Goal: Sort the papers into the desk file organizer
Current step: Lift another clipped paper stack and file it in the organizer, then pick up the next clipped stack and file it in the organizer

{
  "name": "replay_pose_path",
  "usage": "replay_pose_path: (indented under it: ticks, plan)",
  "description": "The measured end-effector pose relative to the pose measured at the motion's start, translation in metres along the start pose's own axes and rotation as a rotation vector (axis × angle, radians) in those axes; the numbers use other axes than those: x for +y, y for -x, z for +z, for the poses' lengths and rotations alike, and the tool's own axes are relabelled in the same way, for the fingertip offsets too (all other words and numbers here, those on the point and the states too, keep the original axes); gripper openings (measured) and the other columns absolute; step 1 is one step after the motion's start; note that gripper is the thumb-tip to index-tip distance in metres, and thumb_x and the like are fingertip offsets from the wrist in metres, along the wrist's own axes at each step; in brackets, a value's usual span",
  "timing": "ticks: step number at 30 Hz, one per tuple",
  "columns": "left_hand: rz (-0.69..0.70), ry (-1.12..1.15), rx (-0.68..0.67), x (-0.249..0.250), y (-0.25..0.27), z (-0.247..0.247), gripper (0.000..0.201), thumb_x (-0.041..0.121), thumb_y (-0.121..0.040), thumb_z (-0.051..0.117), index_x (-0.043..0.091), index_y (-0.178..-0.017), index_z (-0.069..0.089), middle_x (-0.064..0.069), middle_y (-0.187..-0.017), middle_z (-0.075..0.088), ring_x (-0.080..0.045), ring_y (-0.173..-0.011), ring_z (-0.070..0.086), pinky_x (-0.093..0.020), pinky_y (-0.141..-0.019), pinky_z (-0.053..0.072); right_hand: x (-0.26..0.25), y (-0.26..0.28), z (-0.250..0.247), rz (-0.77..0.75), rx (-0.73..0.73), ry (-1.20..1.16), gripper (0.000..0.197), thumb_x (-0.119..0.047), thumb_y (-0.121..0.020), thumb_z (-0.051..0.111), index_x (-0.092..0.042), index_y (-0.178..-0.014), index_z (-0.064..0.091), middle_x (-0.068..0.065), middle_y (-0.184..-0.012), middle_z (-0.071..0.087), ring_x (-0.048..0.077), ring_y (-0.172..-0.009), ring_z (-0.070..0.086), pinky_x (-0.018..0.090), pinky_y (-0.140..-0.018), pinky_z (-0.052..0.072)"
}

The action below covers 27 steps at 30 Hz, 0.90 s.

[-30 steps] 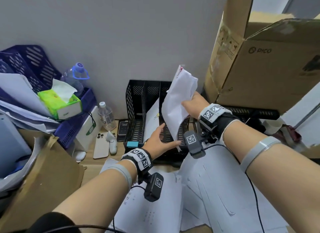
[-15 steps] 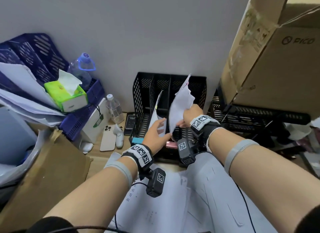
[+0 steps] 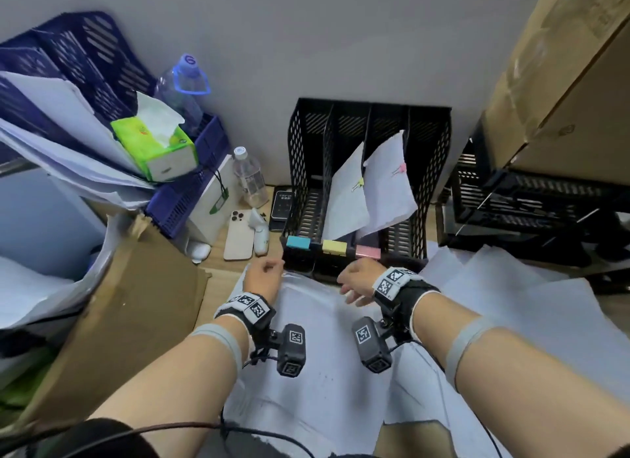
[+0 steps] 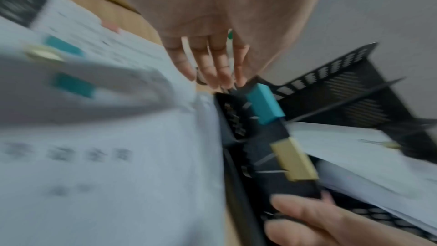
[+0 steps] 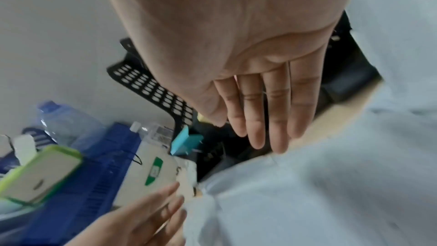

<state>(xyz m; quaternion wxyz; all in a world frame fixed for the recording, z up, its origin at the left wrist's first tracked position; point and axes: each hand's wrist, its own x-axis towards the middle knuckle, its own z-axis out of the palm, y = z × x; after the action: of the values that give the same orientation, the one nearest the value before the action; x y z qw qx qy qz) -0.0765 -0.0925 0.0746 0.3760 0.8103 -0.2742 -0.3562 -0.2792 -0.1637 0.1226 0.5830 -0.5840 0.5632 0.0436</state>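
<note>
The black mesh organizer stands against the wall with blue, yellow and pink labels on its front. A sheaf with a yellow clip leans in the yellow-labelled slot. A sheaf with a pink clip leans in the pink-labelled one. My left hand and right hand hover just before the organizer, over the loose papers. Both hold nothing. In the wrist views the left fingers and right fingers are straight.
More sheets spread to the right. A blue basket with papers and a tissue box, two bottles, phones and a cardboard flap crowd the left. A large carton sits on black crates at right.
My right hand lowered the pink-clipped sheaf into the organizer and let it go. Both hands then drew back toward me, down to the papers on the desk.
</note>
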Motion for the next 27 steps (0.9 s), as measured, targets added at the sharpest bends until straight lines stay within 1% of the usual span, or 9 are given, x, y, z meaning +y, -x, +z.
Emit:
replay_pose_path:
  ticks: [3, 4, 6, 8, 9, 13, 17, 22, 27]
  plan:
    - [-0.205, -0.383, -0.040, -0.058, -0.001, -0.032, 0.034, 0.023, -0.081, 0.069, 0.020, -0.114, 0.069, -0.009, -0.120, 0.068, -0.032, -0.108, 0.066, -0.034, -0.096, 0.052, 0.020, -0.009, 0.034, -0.006, 0.031, 0.119, 0.011, -0.021, -0.089, 0.053, -0.019, -0.090, 0.064, 0.011, -0.096, 0.067, 0.025, -0.077, 0.066, 0.039, -0.073, 0.059]
    - [-0.248, -0.429, -0.045, -0.072, 0.001, -0.040, 0.039, 0.022, -0.079, 0.069, 0.020, -0.118, 0.067, -0.009, -0.126, 0.066, -0.033, -0.109, 0.065, -0.035, -0.097, 0.052, 0.027, -0.012, 0.045, 0.000, 0.015, 0.157, 0.012, -0.023, -0.087, 0.057, -0.021, -0.096, 0.065, 0.009, -0.100, 0.066, 0.024, -0.077, 0.064, 0.038, -0.073, 0.059]
    - [-0.271, -0.467, -0.085, -0.091, 0.008, -0.053, 0.042, 0.020, -0.080, 0.070, 0.018, -0.121, 0.063, 0.002, -0.131, 0.060, -0.029, -0.112, 0.064, -0.030, -0.097, 0.050, 0.039, -0.018, 0.065, 0.027, -0.049, 0.279, 0.039, -0.026, -0.086, 0.060, -0.021, -0.124, 0.055, 0.007, -0.116, 0.057, 0.021, -0.084, 0.063, 0.033, -0.071, 0.056]
    - [-0.251, -0.450, -0.132, -0.103, 0.015, -0.060, 0.033, 0.018, -0.082, 0.071, 0.017, -0.114, 0.065, 0.011, -0.128, 0.056, -0.024, -0.113, 0.063, -0.025, -0.098, 0.045, 0.048, -0.022, 0.080, 0.032, -0.024, 0.465, 0.054, -0.031, -0.084, 0.059, -0.021, -0.136, 0.045, 0.008, -0.134, 0.044, 0.027, -0.106, 0.059, 0.035, -0.087, 0.052]
    - [-0.236, -0.423, -0.135, -0.107, 0.017, -0.062, 0.027, 0.017, -0.082, 0.072, 0.019, -0.108, 0.066, 0.008, -0.126, 0.061, -0.022, -0.109, 0.063, -0.024, -0.097, 0.046, 0.050, -0.021, 0.085, 0.025, 0.019, 0.525, 0.053, -0.031, -0.084, 0.058, -0.020, -0.134, 0.045, 0.010, -0.136, 0.040, 0.029, -0.111, 0.056, 0.037, -0.092, 0.051]
    - [-0.198, -0.334, -0.126, -0.120, 0.026, -0.067, 0.029, 0.013, -0.077, 0.076, 0.022, -0.102, 0.065, -0.009, -0.115, 0.068, -0.018, -0.091, 0.061, -0.027, -0.091, 0.050, 0.051, -0.022, 0.102, 0.034, 0.085, 0.575, 0.045, -0.029, -0.081, 0.056, -0.018, -0.125, 0.049, 0.011, -0.132, 0.037, 0.031, -0.117, 0.049, 0.037, -0.094, 0.050]
    - [-0.093, -0.373, -0.107, -0.125, 0.036, -0.068, 0.035, 0.020, -0.072, 0.081, 0.026, -0.099, 0.060, -0.004, -0.117, 0.047, -0.021, -0.096, 0.058, -0.028, -0.087, 0.050, 0.050, -0.021, 0.109, 0.032, 0.103, 0.580, 0.044, -0.031, -0.080, 0.058, -0.020, -0.121, 0.047, 0.010, -0.134, 0.035, 0.031, -0.124, 0.041, 0.034, -0.099, 0.041]
    - [-0.068, -0.613, -0.220, -0.124, 0.042, -0.068, 0.039, 0.053, -0.056, 0.082, 0.036, -0.085, 0.062, 0.007, -0.106, 0.039, -0.016, -0.112, 0.044, -0.040, -0.102, 0.045, 0.047, -0.015, 0.113, 0.034, 0.124, 0.548, 0.051, -0.032, -0.082, 0.059, -0.019, -0.129, 0.043, 0.011, -0.137, 0.035, 0.031, -0.126, 0.039, 0.035, -0.099, 0.039]
    - [-0.078, -0.688, -0.319, -0.111, 0.035, -0.067, 0.032, 0.048, -0.063, 0.083, 0.029, -0.079, 0.064, 0.002, -0.113, 0.042, -0.019, -0.118, 0.042, -0.037, -0.104, 0.045, 0.047, -0.008, 0.116, 0.020, 0.137, 0.431, 0.059, -0.030, -0.083, 0.062, -0.014, -0.135, 0.039, 0.011, -0.141, 0.036, 0.029, -0.129, 0.039, 0.036, -0.101, 0.037]
